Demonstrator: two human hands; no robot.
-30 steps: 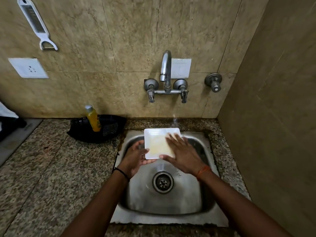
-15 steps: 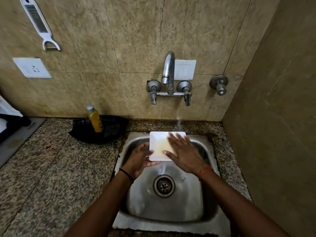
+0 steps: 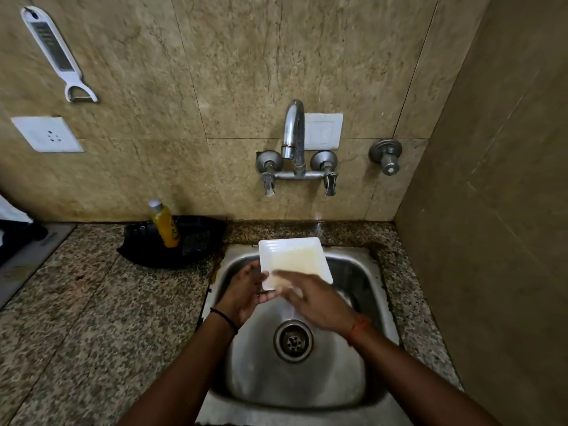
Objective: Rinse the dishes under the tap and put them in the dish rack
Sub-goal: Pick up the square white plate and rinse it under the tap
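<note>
A white square plate (image 3: 293, 256) with a yellowish film is held over the back of the steel sink (image 3: 365, 272), below the tap (image 3: 293, 133). My left hand (image 3: 246, 290) grips the plate's near left corner from underneath. My right hand (image 3: 313, 299) lies flat with fingers spread across the plate's near edge, blurred by motion. No stream of water is visible from the spout. The drain (image 3: 293, 341) sits below my hands.
A black tray (image 3: 196, 244) holding a yellow bottle (image 3: 164, 224) stands on the granite counter (image 3: 92, 318) left of the sink. A wall closes in on the right. A white peeler (image 3: 58, 53) and a socket (image 3: 46, 133) hang on the back wall.
My right hand has slid from the plate's right part toward its near left edge. The plate stays over the sink, still held by my left hand.
</note>
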